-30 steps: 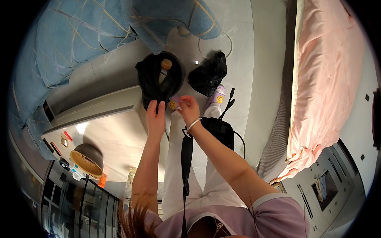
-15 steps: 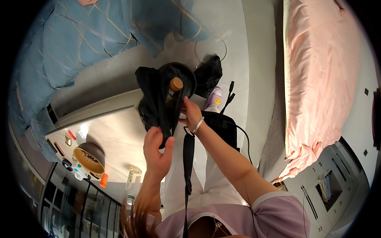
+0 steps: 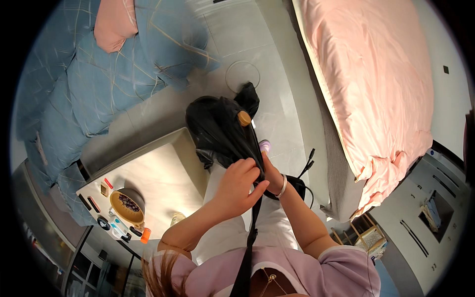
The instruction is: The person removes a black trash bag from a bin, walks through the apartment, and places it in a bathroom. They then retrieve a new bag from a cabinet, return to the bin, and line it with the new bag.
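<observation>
Both my hands grip a black plastic bag (image 3: pixel 215 129) in front of my body, above the pale floor. My left hand (image 3: pixel 236 187) pinches the bag's gathered lower edge. Just to its right, my right hand (image 3: pixel 272 173), with a bracelet on the wrist, grips the same edge. A round brown cap (image 3: pixel 244 118) shows at the bag's upper right. Beside it a small purple thing (image 3: pixel 264 145) peeks out past my right hand. A black strap (image 3: pixel 249 247) hangs down my chest from below the hands.
A white bedside table (image 3: pixel 153 168) at my left carries a bowl (image 3: pixel 126 205) and small items. Blue bedding (image 3: pixel 99 84) lies at the upper left, and a pink bed (image 3: pixel 376 84) fills the right. A wire ring (image 3: pixel 242 74) and black cables (image 3: pixel 307 159) lie on the floor.
The black bag has come up off the floor and closer to my body. My left hand has moved onto the bag's edge beside the right hand.
</observation>
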Demonstrator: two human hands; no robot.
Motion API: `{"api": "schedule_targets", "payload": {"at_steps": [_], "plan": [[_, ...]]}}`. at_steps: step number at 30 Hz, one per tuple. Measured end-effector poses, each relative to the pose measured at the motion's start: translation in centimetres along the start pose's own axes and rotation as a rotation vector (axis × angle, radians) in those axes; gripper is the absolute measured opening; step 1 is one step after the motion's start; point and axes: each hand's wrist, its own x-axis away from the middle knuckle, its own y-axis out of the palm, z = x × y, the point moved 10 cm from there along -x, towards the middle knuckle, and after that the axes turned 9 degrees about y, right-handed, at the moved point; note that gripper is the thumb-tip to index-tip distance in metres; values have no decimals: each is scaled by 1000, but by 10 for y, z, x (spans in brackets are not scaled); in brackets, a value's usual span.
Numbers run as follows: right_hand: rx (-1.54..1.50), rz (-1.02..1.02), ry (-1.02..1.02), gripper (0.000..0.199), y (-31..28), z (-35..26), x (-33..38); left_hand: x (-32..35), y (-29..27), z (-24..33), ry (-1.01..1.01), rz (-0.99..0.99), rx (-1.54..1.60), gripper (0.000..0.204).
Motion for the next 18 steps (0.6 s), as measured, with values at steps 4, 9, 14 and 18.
{"api": "schedule_targets", "payload": {"at_steps": [4,9,14,18], "plan": [[-330,-160,-28,49,-22,-10,23,-16,52,22,86,14,-128,18],[-484,-59,-54,25,-116,9,18,-35,131,15,104,7,-239,15],[-719,66,-235,28,-180,-14,30,-63,179,-33,23,8,-251,15],[-811,23,-385,29,-235,-22,15,-82,223,-68,-7,-15,-232,16]]}}
